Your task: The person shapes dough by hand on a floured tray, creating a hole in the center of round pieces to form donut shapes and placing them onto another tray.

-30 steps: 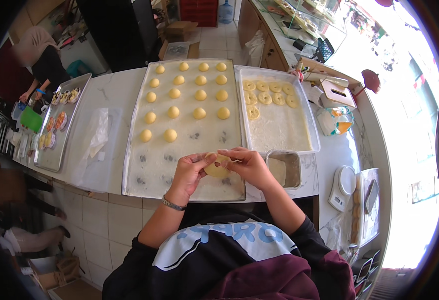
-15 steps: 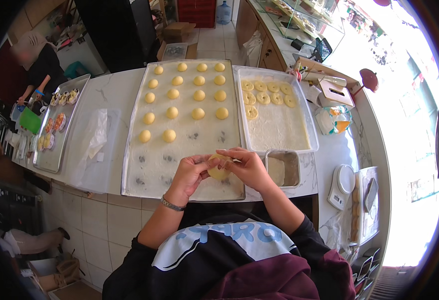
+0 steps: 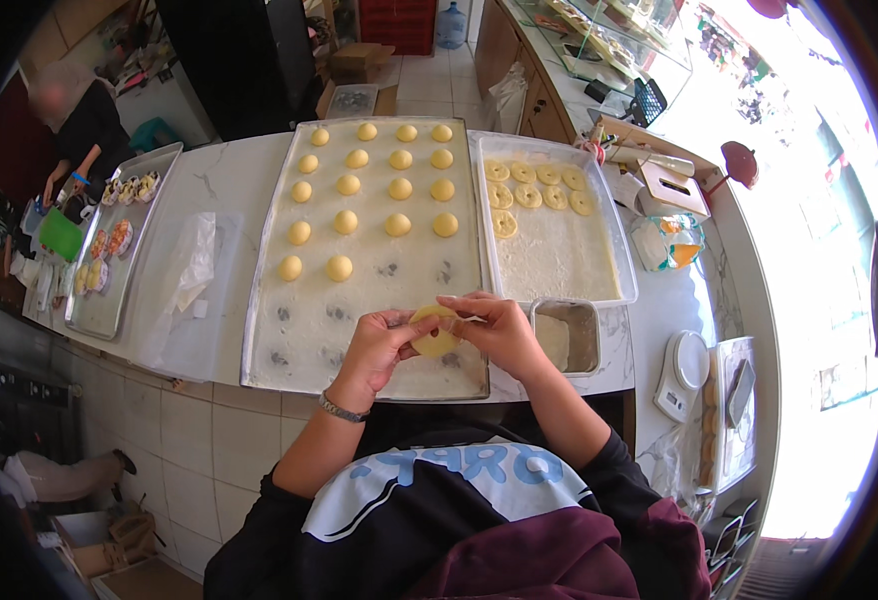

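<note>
A flattened piece of pale yellow dough (image 3: 434,345) with a hole near its middle is held up between my left hand (image 3: 384,342) and my right hand (image 3: 489,330), both closed on it with thumbs and fingers pinching. They are over the near part of a large floured metal tray (image 3: 319,355), which carries several rows of round dough balls (image 3: 345,222). Behind my right hand is a clear plastic tub (image 3: 549,260) with several dough rings (image 3: 556,197), and beside that hand a small metal pan (image 3: 584,340) of white powder.
At left are a plastic sheet (image 3: 159,340), a metal tray (image 3: 89,315) of decorated pastries and a co-worker (image 3: 89,130); another person's leg (image 3: 69,470) shows lower left. At right lie a white scale (image 3: 684,385), a tissue box (image 3: 672,190) and a bag (image 3: 667,240).
My fingers have shifted slightly on the dough, which stays in both hands over the tray. At the lower left, someone seen in dark trousers has moved out of sight.
</note>
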The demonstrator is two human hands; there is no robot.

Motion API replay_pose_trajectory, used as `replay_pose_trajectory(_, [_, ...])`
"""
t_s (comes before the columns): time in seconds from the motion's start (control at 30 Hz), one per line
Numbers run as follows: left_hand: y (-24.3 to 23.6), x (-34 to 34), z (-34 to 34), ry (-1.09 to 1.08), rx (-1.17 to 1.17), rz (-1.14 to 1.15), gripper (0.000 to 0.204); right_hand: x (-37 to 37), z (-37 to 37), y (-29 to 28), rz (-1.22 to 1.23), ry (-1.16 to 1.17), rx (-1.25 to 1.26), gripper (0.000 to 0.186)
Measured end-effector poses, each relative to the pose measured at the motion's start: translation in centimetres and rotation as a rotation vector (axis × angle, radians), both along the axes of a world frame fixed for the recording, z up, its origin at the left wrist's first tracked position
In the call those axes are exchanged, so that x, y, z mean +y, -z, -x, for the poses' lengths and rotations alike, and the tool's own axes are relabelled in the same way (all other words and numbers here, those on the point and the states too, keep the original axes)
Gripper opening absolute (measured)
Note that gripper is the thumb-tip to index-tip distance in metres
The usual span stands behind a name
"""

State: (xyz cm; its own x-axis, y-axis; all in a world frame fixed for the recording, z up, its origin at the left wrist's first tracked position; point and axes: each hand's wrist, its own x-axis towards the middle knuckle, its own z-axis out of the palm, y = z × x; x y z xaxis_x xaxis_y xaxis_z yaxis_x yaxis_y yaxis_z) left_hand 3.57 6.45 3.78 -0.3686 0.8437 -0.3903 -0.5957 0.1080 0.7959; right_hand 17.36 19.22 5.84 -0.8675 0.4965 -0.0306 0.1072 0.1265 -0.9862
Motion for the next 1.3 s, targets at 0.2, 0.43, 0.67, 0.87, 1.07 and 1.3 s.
replay_pose_trajectory(0.2, [-0.3, 1.0, 0.1, 0.031, 0.020, -0.033, 0.029, 0.9, 0.5, -0.1, 0.409, -0.067, -0.010, 0.039])
replay_pose_trajectory(0.43, [-1.0, 2.3, 0.0, -0.204, 0.295, -0.173, 0.038, 8.0, 0.3, 1.8, 0.563, 0.047, -0.074, 0.035])
replay_pose_trajectory(0.67, [2.8, -0.4, 1.5, -0.411, 0.102, -0.051, 0.027, 23.0, -1.2, 5.6, 0.378, 0.362, -0.200, 0.032])
replay_pose_trajectory(0.87, [2.9, -0.6, 1.4, -0.418, 0.081, -0.032, 0.020, 25.9, 1.1, 8.7, 0.246, 0.291, -0.345, 0.032])
replay_pose_trajectory(1.07, [2.8, -0.6, 1.9, -0.439, 0.070, -0.048, 0.019, 25.7, 2.3, 7.4, -0.384, 0.334, -0.613, 0.026])
replay_pose_trajectory(1.3, [2.8, -0.4, 2.1, -0.423, 0.060, -0.039, 0.021, 21.8, -1.6, -0.6, -0.675, 0.348, -0.461, 0.019])
